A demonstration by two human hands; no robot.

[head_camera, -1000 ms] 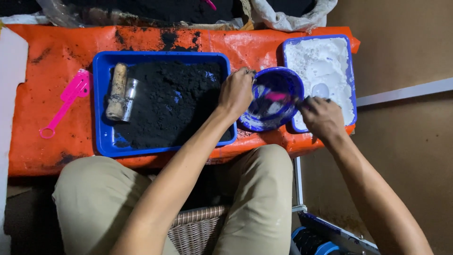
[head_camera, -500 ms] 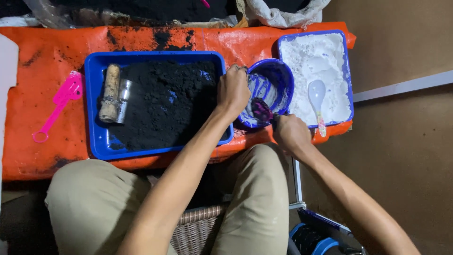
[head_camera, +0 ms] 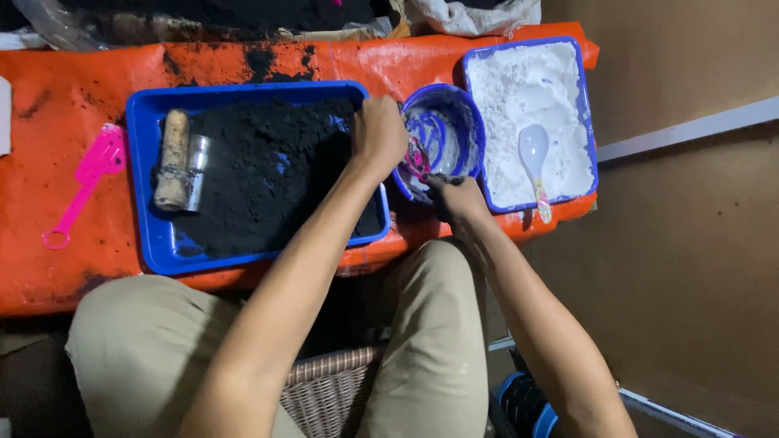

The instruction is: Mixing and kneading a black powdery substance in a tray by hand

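Blue bowl (head_camera: 445, 139) rim in left hand (head_camera: 378, 134) grip; right hand (head_camera: 458, 197) grips its near edge

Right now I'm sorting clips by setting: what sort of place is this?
Probably a makeshift craft or workshop bench: an orange tarp covers it, with a blue tray of black powder, a tray of white powder and a mixing bowl.

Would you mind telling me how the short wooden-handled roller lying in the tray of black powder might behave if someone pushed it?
The roller looks cylindrical, so it would probably roll sideways if nudged. The loose black powder beside it might slow it. Its metal end suggests some weight, and the dusty handle could be slippery.
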